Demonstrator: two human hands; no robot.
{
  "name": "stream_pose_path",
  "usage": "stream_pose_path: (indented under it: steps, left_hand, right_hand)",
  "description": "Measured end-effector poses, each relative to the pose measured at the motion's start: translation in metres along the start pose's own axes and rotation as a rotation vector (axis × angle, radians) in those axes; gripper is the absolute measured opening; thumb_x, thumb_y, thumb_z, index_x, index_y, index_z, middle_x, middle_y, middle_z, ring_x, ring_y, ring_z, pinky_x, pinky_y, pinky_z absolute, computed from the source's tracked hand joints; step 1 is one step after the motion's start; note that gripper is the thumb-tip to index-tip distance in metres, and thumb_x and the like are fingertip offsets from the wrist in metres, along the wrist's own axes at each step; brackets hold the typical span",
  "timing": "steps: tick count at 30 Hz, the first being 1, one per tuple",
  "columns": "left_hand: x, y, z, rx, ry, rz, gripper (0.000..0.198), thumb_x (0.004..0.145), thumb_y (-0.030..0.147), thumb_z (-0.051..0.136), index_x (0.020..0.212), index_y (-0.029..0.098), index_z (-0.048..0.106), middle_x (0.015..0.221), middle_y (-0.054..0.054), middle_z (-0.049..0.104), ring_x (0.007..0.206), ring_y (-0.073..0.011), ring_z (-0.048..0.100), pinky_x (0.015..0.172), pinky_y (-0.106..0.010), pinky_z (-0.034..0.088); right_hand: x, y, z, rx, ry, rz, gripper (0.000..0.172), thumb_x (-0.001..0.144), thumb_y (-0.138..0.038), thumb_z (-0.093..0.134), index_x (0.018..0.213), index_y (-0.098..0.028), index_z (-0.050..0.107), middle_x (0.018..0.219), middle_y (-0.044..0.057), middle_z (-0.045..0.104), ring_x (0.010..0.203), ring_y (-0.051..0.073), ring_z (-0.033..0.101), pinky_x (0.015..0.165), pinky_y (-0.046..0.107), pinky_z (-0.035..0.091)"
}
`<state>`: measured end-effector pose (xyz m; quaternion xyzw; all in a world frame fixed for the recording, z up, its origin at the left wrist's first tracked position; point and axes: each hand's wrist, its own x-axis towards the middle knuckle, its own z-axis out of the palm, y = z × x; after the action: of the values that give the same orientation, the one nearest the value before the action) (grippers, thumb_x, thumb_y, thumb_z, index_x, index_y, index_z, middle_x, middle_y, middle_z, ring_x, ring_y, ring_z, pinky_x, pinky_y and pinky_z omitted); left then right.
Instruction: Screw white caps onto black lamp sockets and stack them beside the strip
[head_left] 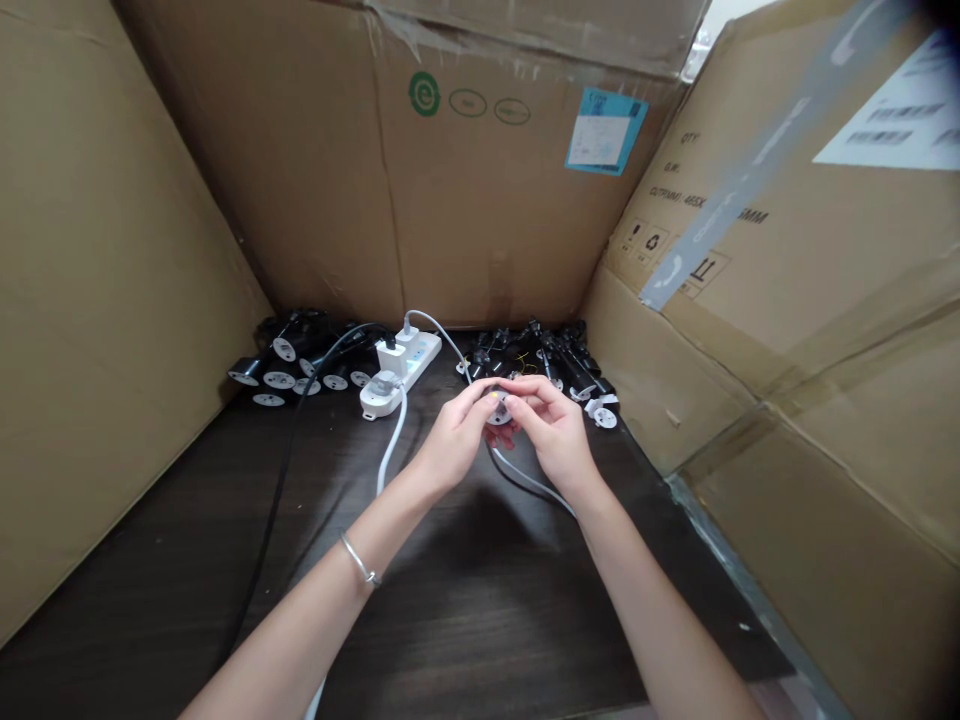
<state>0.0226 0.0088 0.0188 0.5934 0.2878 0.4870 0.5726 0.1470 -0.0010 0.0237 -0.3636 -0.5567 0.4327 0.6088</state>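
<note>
Above the middle of the dark table (480, 600), my left hand (459, 432) and my right hand (551, 430) meet around a small device with a round white face (499, 408). Both thumbs press on that face, and the curled fingers hide most of its body. A tiny yellow spot shows near my left thumb. Behind my right hand lies a pile of black devices (574, 365), some with round white ends and thin yellow wires. A grey-white cable (536, 485) passes under my hands.
A white power strip (382, 395) with plugged-in adapters stands left of my hands. More black devices with white round faces (279, 380) are heaped at the back left. A black cable (281, 480) crosses the table's left side. Large cardboard boxes (480, 220) wall in the back and both sides.
</note>
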Motion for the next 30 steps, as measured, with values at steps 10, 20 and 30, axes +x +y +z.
stream_pose_path:
  steps: [10, 20, 30]
  left_hand:
    - [0.001, 0.008, 0.003, 0.004, 0.103, 0.082, 0.03, 0.082, 0.033, 0.052, 0.105, 0.014, 0.058, 0.079, -0.003, 0.059, 0.068, -0.0122, 0.053, 0.062, -0.022, 0.044]
    - [-0.001, 0.003, -0.002, 0.147, -0.013, 0.046, 0.041, 0.081, 0.032, 0.054, 0.117, 0.013, 0.048, 0.081, -0.003, 0.057, 0.066, -0.0105, 0.054, 0.066, -0.023, 0.045]
    - [-0.003, -0.002, 0.0, 0.239, 0.004, 0.071, 0.035, 0.083, 0.029, 0.05, 0.116, 0.016, 0.05, 0.082, -0.003, 0.059, 0.064, -0.0111, 0.056, 0.064, -0.024, 0.047]
  right_hand:
    - [-0.002, 0.002, -0.005, 0.116, -0.066, 0.027, 0.029, 0.074, -0.026, 0.062, 0.102, -0.02, 0.063, 0.094, 0.004, 0.061, 0.07, 0.01, 0.057, 0.066, 0.027, 0.051]
    - [0.002, 0.007, -0.008, 0.159, -0.078, 0.026, 0.025, 0.076, -0.021, 0.059, 0.1, -0.022, 0.065, 0.079, 0.001, 0.061, 0.06, 0.008, 0.054, 0.056, 0.024, 0.049]
    - [0.0, 0.008, -0.008, 0.15, -0.003, 0.057, 0.022, 0.078, -0.027, 0.058, 0.097, -0.018, 0.064, 0.084, 0.002, 0.06, 0.063, 0.008, 0.052, 0.056, 0.022, 0.047]
